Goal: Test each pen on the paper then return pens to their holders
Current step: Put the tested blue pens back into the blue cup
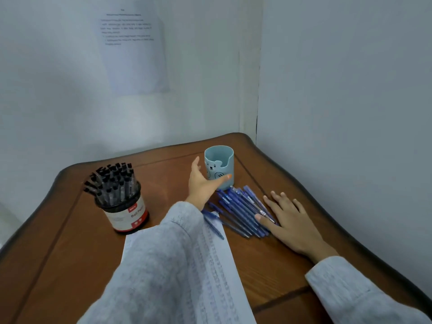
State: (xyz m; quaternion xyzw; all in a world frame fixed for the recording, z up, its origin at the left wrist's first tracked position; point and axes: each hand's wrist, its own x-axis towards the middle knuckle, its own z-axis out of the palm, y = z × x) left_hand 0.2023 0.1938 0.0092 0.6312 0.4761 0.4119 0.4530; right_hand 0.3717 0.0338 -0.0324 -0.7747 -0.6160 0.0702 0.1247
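Observation:
A light blue holder with a bear face stands upright at the back of the table, and no pens show in it. My left hand is spread open right at its left side, thumb across its front. Several blue pens lie in a heap on the table in front of the holder. My right hand rests flat and open along the heap's right edge, thumb touching the pens. A black-and-white holder full of black pens stands at the left. The scribbled paper lies under my left sleeve.
The wooden table sits in a corner, with walls close behind and to the right. A printed sheet is stuck on the back wall. One blue pen lies on the paper's top edge.

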